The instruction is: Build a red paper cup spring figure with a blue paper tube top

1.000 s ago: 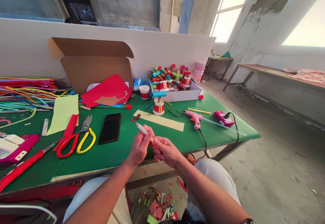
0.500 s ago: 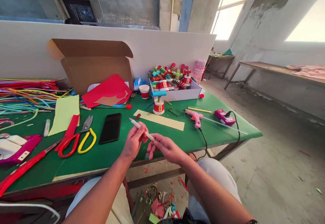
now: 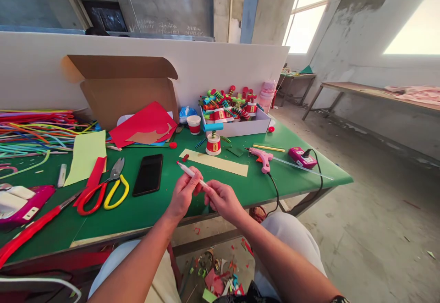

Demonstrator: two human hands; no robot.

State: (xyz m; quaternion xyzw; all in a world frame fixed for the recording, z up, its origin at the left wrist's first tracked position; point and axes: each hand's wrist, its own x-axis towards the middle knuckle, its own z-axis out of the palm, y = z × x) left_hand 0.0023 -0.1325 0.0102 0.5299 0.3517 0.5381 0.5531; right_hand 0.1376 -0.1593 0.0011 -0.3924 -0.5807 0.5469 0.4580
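Note:
My left hand [image 3: 185, 192] is closed around the middle of a white pen [image 3: 187, 170], held aslant above the table's front edge. At the pen's far tip a small red bit shows; what it is I cannot make out. Finger and thumb of my right hand [image 3: 222, 200] pinch the pen's near end. Beyond the tip, a crinkled dark red piece [image 3: 186, 157] lies on a cream paper strip [image 3: 220, 163]. Behind the strip stands a red and white paper-cup figure [image 3: 213, 144] with coiled arms and a blue roll on top.
A pink glue gun [image 3: 263, 157] and a purple power strip [image 3: 301, 157] lie right. Left are a black phone [image 3: 147, 174], red-and-yellow-handled snips [image 3: 115, 179], red-handled scissors [image 3: 34, 232] and pipe cleaners [image 3: 30, 131]. A white box [image 3: 240, 129] of figures stands behind.
The pen's tip now bears a red bit that did not show before. My right hand's fingers have drawn in closer around the near end. The view has shifted slightly.

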